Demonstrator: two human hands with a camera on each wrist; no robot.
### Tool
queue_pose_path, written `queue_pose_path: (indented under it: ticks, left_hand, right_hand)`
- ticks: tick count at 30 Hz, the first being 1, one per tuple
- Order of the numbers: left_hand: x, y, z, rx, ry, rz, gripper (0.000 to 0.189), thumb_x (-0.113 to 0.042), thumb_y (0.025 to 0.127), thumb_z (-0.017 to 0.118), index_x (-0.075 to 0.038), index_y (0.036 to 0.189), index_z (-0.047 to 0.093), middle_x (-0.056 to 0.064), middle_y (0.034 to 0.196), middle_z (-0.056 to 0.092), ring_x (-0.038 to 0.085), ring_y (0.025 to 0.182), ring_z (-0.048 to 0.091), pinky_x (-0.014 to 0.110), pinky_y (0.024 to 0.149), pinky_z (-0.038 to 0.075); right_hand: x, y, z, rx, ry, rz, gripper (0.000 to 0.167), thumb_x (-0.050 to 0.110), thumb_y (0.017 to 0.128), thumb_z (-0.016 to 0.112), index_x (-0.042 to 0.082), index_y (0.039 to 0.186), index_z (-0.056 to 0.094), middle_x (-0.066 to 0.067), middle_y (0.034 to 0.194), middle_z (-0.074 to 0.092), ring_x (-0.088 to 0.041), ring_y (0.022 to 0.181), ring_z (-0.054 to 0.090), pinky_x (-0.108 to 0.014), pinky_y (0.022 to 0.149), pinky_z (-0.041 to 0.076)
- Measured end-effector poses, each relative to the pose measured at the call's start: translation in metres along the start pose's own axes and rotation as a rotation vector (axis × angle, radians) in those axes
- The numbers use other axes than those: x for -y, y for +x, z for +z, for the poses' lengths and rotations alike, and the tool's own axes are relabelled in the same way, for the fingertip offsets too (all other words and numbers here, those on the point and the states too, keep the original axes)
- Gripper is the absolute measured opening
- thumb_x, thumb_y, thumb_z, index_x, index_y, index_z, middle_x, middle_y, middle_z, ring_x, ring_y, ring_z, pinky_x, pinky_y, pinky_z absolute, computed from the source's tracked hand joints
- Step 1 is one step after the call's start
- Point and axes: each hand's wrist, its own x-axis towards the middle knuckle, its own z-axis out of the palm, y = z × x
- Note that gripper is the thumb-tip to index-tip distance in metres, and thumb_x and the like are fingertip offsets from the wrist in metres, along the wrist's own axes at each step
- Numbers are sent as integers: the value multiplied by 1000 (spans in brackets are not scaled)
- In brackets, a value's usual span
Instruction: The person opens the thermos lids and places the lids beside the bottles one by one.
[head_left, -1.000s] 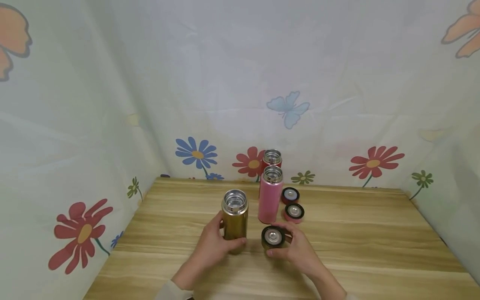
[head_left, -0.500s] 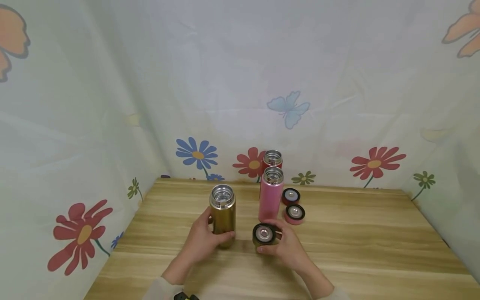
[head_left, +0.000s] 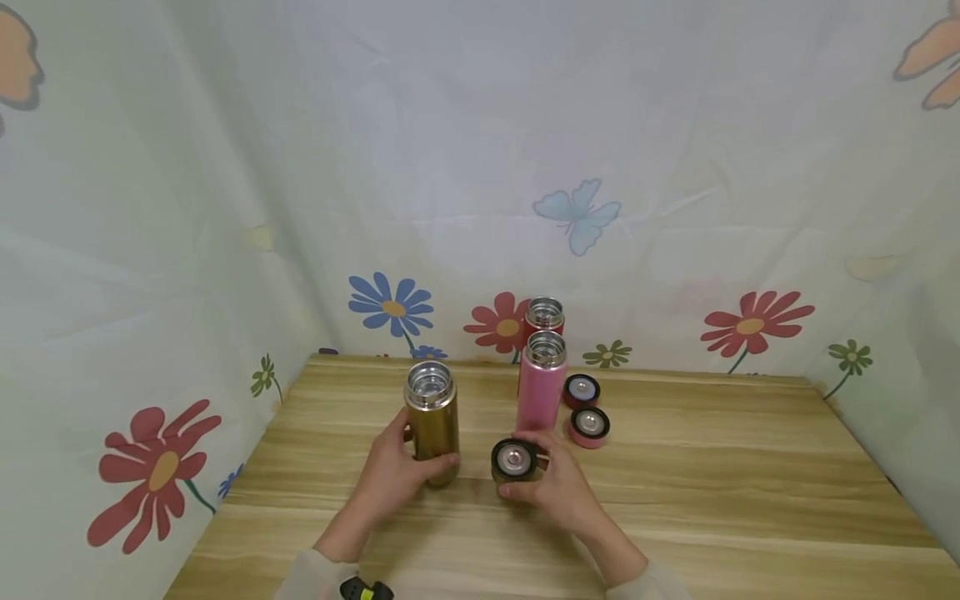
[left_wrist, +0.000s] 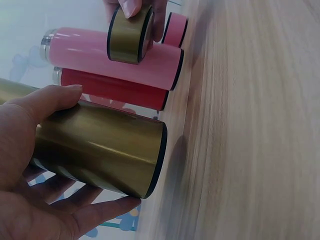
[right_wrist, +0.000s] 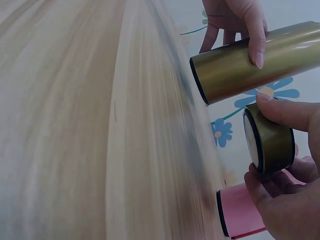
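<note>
My left hand [head_left: 386, 471] grips an upright gold thermos bottle [head_left: 435, 429], its steel mouth uncovered. Thumb and fingers wrap its body, and in the left wrist view the black base [left_wrist: 159, 160] hangs a little above the tabletop. To the right, my right hand [head_left: 558, 487] pinches a gold lid [right_wrist: 272, 137] by its sides, with the lid's inner face up and held above the wood. Bottle and lid are apart. Behind the lid stands a pink thermos bottle [head_left: 542, 383], also uncovered, partly hiding a red one [head_left: 553, 327].
Two lids, one red [head_left: 582, 392] and one pink [head_left: 589, 427], lie inner side up to the right of the pink bottle. A wood-grain table [head_left: 712, 483] extends to both sides. Flower-printed curtain [head_left: 450, 167] encloses the back and sides. A black band [head_left: 366, 590] shows near my left sleeve.
Both hands have shifted left and slightly away from me, carrying the gold bottle and gold lid along. The pink and red bottles and their lids have stayed put.
</note>
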Motion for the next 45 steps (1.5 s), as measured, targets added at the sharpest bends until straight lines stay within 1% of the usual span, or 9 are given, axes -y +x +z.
queue_pose_path:
  ticks: [4,8,14,17,24,31,36,40,45]
  left_hand:
    - [2,2,-1,-1,0,-9,83,-39,75,93,-25,144,49,8,146,59,34,135,57,57,107,51]
    - [4,6,-3,2,-1,-15,84,-40,77,92,-24,146,47,9,149,56,35,139,54,58,109,49]
    - [7,12,-5,-12,5,-1,83,-40,76,92,-25,144,48,9,148,57,37,139,54,59,108,49]
    - [9,15,-6,-20,10,5,82,-41,76,92,-24,144,49,10,148,58,38,138,54,59,108,50]
    - [13,20,-9,-14,29,3,85,-44,79,90,-22,147,46,12,152,54,41,140,52,61,109,48]
    - [14,23,-11,-11,29,3,86,-42,80,89,-22,150,43,13,154,52,41,142,50,62,110,47]
    - [14,27,-12,-25,34,14,83,-39,80,89,-21,148,45,13,151,55,40,139,53,63,108,48]
    - [14,30,-13,-45,33,19,80,-34,80,90,-20,146,47,14,149,57,40,138,54,62,108,48]
    - [15,35,-14,-62,37,20,81,-34,79,91,-19,146,47,14,149,57,40,138,54,61,108,48]
  right_hand:
    - [-2,2,3,-12,-25,-25,76,10,66,96,6,135,63,-8,132,63,-29,126,59,-52,106,50]
    - [-4,6,9,-21,-34,-26,76,10,67,96,5,135,63,-7,130,63,-27,125,59,-47,105,50]
    - [-3,15,16,-40,-51,-37,78,10,67,97,6,137,63,-4,128,62,-22,123,58,-41,103,49]
    - [-2,20,19,-46,-67,-55,78,10,66,97,6,136,64,-4,127,62,-21,120,58,-39,104,49]
    - [0,30,27,-51,-91,-90,78,12,67,96,4,137,63,-10,126,63,-25,118,59,-41,102,49]
    - [4,33,35,-51,-81,-76,78,12,71,94,4,141,60,-11,132,61,-30,126,59,-49,107,49]
    - [10,38,39,-67,-80,-83,77,11,74,92,1,142,58,-15,137,60,-33,130,58,-52,111,47]
    - [11,43,45,-85,-120,-98,77,11,76,91,0,143,56,-16,138,59,-33,131,57,-51,112,46]
    - [11,51,52,-93,-176,-99,78,12,77,90,-1,145,54,-17,141,57,-34,133,55,-50,117,42]
